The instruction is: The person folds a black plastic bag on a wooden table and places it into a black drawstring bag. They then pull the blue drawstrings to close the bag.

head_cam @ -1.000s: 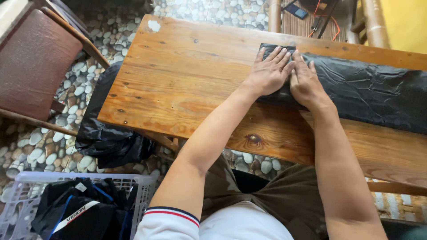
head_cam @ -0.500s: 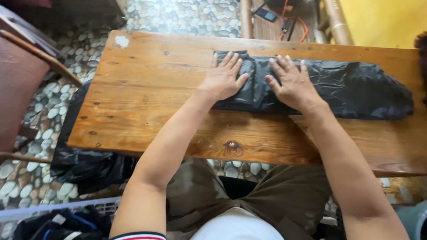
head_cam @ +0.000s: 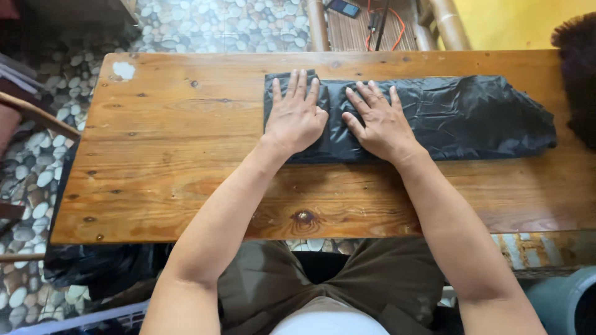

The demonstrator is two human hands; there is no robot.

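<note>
pressing flat: left hand and right hand now lie open-palmed, gripping nothing, on the folded black bag — shifted slightly inward from its left end, smoothing continues.

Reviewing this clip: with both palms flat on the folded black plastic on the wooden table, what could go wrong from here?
1. The long folded black plastic sheet is pinned only at its left end by the left hand and right hand; the crinkled right part looks puffy and might spring open.
2. The glossy plastic may slide on the smooth wooden table under pressure, skewing the fold.
3. Its right end lies near a dark furry object and could snag on it.
</note>
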